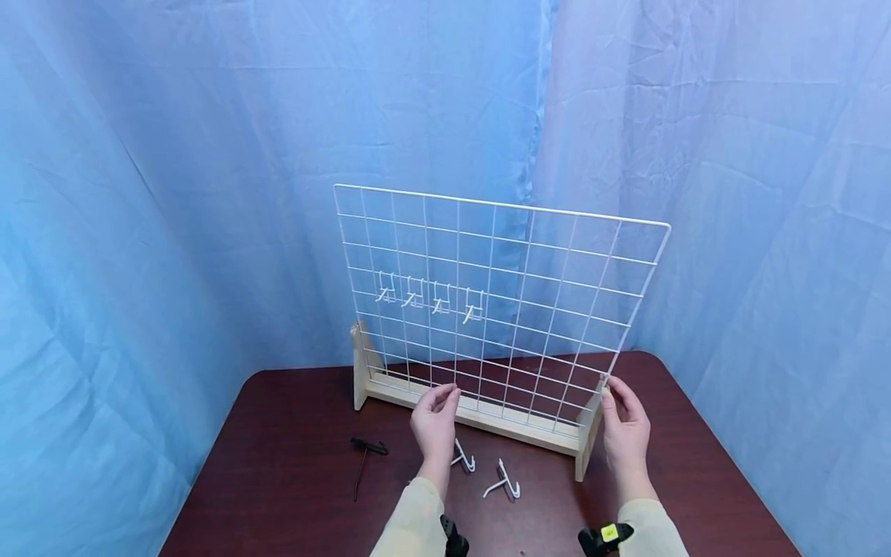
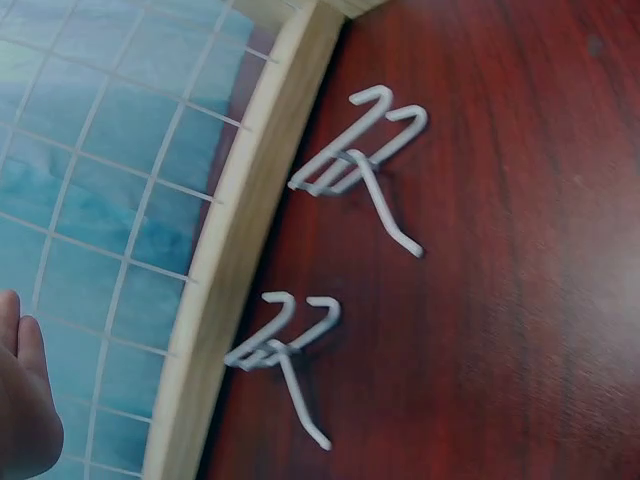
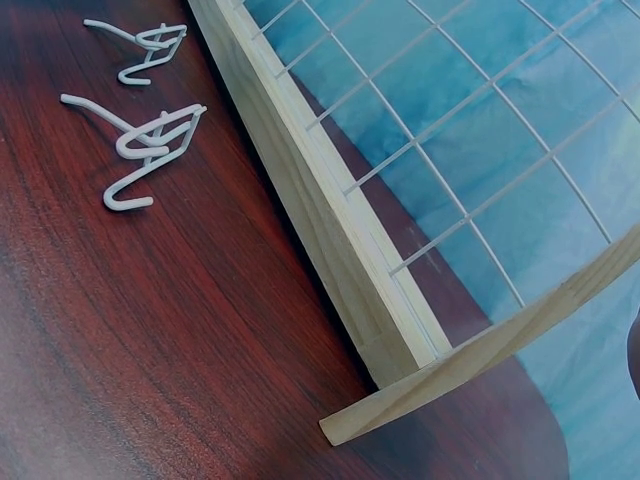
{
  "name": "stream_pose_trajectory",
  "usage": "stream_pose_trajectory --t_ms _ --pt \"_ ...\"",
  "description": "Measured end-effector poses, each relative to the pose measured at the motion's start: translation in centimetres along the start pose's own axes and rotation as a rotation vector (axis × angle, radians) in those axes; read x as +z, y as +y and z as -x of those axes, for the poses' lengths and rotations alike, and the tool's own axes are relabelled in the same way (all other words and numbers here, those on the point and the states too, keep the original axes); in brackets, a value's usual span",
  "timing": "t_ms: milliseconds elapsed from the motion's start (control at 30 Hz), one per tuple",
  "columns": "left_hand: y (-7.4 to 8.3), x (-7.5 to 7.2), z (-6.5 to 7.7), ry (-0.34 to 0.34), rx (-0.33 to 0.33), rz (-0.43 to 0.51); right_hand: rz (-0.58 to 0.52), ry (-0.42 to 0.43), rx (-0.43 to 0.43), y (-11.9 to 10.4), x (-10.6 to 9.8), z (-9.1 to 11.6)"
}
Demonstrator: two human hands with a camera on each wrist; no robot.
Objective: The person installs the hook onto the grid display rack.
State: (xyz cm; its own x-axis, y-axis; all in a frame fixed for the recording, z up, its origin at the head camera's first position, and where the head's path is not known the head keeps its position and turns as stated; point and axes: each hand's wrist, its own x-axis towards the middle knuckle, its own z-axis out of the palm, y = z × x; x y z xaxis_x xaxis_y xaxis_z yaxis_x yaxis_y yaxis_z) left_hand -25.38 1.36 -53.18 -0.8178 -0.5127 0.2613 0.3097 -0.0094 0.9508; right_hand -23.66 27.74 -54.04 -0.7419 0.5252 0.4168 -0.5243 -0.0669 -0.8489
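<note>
A white wire grid panel [image 1: 543, 302] stands tilted in a pale wooden base [image 1: 487, 418]. My right hand [image 1: 626, 429], at its right edge, pinches the frame by the top of the wooden end piece [image 1: 587, 445]. My left hand [image 1: 435, 425] is at the panel's lower middle, thumb and fingertips together at the wires; I cannot tell if it pinches one. Several white hooks [image 1: 441, 305] hang in a row on the panel. Two more lie before the base: a left one [image 1: 465, 458], partly behind my left hand, and a right one [image 1: 508, 483].
A black hook-like piece [image 1: 369, 446] with a long thin stem lies on the dark red table [image 1: 292, 418], left of my left hand. The left wooden end piece [image 1: 362, 367] stands at the back. Blue curtains [image 1: 244, 193] surround the table behind and at both sides.
</note>
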Motion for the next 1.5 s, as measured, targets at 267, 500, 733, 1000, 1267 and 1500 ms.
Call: stream_pose_trajectory --t_ms 267,500,733,1000,1267,1500 --pt "-1.8 -1.7 0.7 -0.050 -0.044 -0.034 0.003 -0.005 0.016 0.1 0.0 0.0" --pt "-3.5 -2.8 1.2 -0.094 -0.077 -0.087 0.002 -0.010 0.002 -0.6 0.3 0.1" --pt "-4.7 -3.7 1.7 -0.125 -0.042 -0.099 -0.009 -0.005 0.011 -0.8 0.3 0.2" --pt "-5.7 -4.7 2.3 -0.156 -0.058 -0.133 0.019 0.009 -0.001 0.2 0.0 0.0" --pt "-6.9 -5.8 3.0 -0.206 -0.061 -0.200 0.034 0.021 0.030 0.0 0.0 -0.1" --pt "-7.5 -6.7 3.5 -0.215 0.007 -0.346 0.030 0.007 0.036 -0.7 0.3 0.1"
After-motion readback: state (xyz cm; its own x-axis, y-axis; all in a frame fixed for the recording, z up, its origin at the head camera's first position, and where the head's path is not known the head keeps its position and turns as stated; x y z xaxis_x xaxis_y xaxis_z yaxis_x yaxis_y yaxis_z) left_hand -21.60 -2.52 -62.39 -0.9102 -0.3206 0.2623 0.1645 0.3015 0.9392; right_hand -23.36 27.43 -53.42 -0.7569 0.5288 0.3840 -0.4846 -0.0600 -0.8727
